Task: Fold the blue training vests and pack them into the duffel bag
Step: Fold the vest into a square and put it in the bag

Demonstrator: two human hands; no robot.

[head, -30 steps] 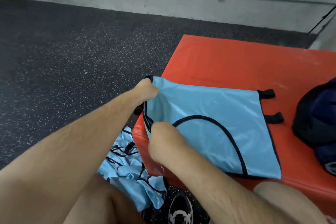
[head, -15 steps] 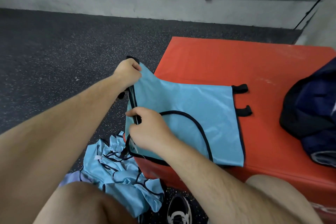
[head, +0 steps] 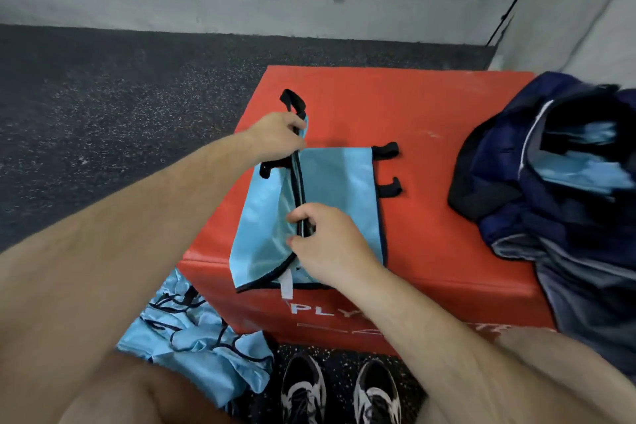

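Bare red top of the plyo box (head: pixel 430 107) lies open between the blue vest (head: pixel 340 189) and the duffel bag (head: pixel 516 217) slumped at its right edge; a heap of vests (head: pixel 192 337) crowds the floor (head: pixel 137 113) at its near-left corner.

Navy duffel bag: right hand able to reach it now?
Probably yes: only the bare red padded box lies between the right hand and the navy duffel bag, though that hand pinches the light blue vest.

Left hand (head: pixel 277 138) and right hand (head: pixel 330 244) pinch vest (head: pixel 340 189); duffel bag (head: pixel 509 203) seemingly open.
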